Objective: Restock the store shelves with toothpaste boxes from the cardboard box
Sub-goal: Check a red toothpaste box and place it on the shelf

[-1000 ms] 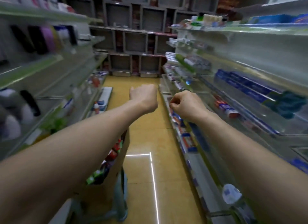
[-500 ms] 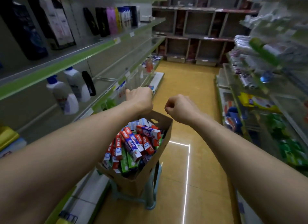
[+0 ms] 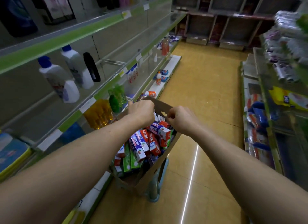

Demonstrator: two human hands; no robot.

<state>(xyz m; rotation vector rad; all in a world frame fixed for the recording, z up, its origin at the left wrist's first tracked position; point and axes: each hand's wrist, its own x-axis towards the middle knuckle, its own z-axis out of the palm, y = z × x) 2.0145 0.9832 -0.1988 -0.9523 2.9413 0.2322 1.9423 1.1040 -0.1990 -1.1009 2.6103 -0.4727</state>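
**Matt card, glossy print, shining floor**

The cardboard box (image 3: 155, 171) was plain brown card, matt and rough at its cut edges. The toothpaste boxes (image 3: 141, 144) inside were glossy printed card. The floor (image 3: 208, 83) was smooth tile with a bright sheen. The left shelves (image 3: 33, 110) looked like grey painted metal, and the white bottles (image 3: 56, 77) on them like smooth plastic.

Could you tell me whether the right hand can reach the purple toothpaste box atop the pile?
Probably yes. The right hand seems to pinch the cardboard box flap just above the purple toothpaste box, which lies uncovered on top; it would only need to let go first.
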